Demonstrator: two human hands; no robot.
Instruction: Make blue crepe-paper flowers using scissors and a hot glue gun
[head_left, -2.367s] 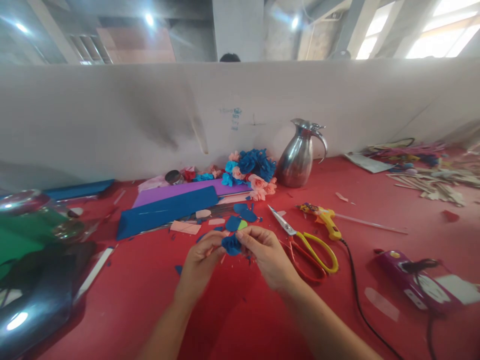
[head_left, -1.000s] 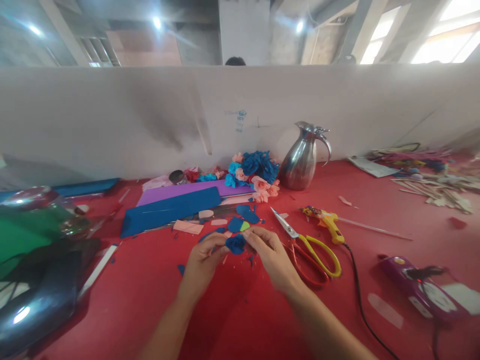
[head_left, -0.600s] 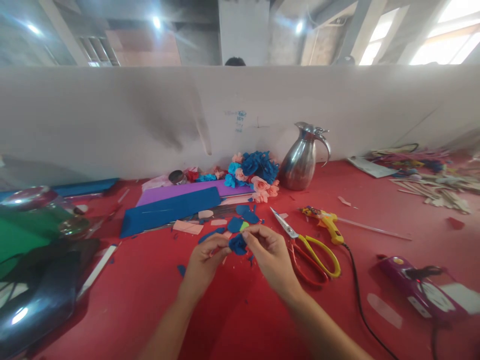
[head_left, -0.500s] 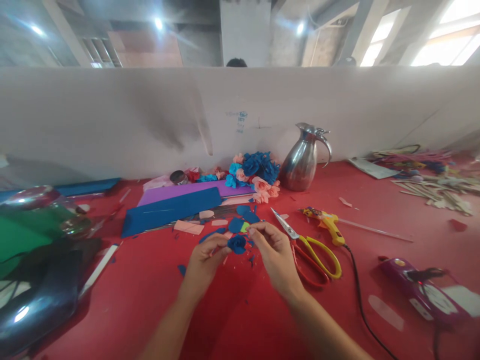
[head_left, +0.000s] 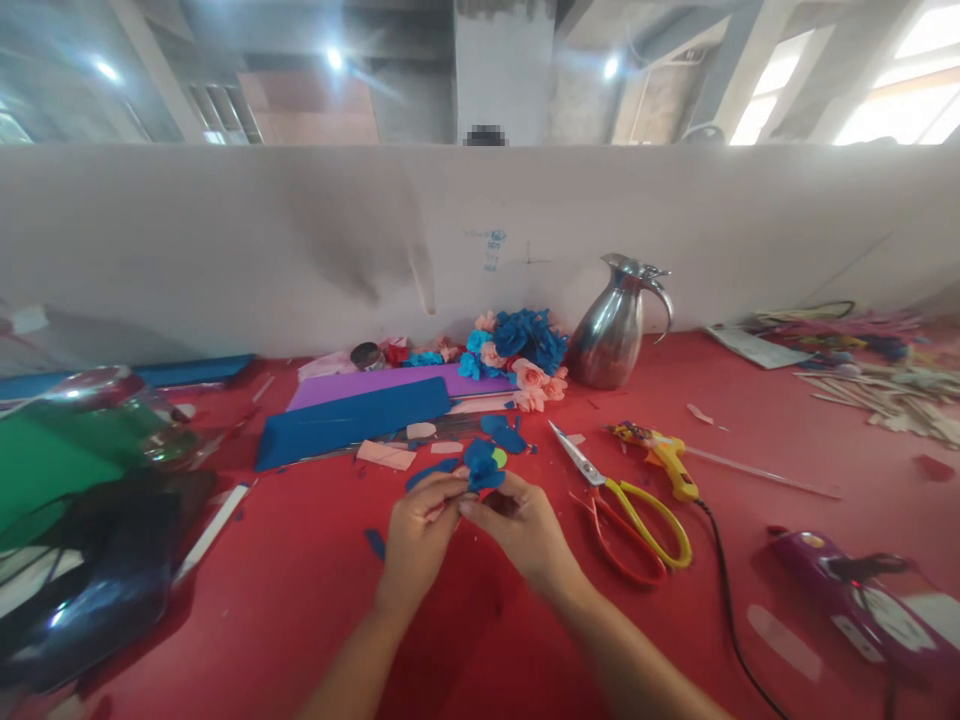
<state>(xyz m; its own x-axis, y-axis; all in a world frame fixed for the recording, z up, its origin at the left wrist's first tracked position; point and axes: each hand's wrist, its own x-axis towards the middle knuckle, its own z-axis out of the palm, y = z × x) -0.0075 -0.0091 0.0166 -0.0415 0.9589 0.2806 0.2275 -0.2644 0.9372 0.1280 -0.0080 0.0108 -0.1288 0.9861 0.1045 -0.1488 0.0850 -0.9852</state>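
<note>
My left hand (head_left: 420, 535) and my right hand (head_left: 525, 530) meet fingertip to fingertip low over the red table (head_left: 480, 640). Both are pinched shut on a small blue foam flower (head_left: 484, 481), and only its upper edge shows above the fingers. Loose blue foam petals (head_left: 504, 432) with a green bit lie just beyond the hands. Yellow-handled scissors (head_left: 630, 500) rest to the right of my right hand.
A yellow glue gun (head_left: 667, 455) with a black cord lies right of the scissors, and a purple device (head_left: 862, 600) sits at the far right. Blue and purple foam sheets (head_left: 352, 420), a bunch of foam roses (head_left: 521, 350) and a steel jug (head_left: 615, 325) stand before the white partition. Dark and green items crowd the left.
My hands have drawn closer together and closed round the blue flower, hiding most of it. The view has tipped down slightly.
</note>
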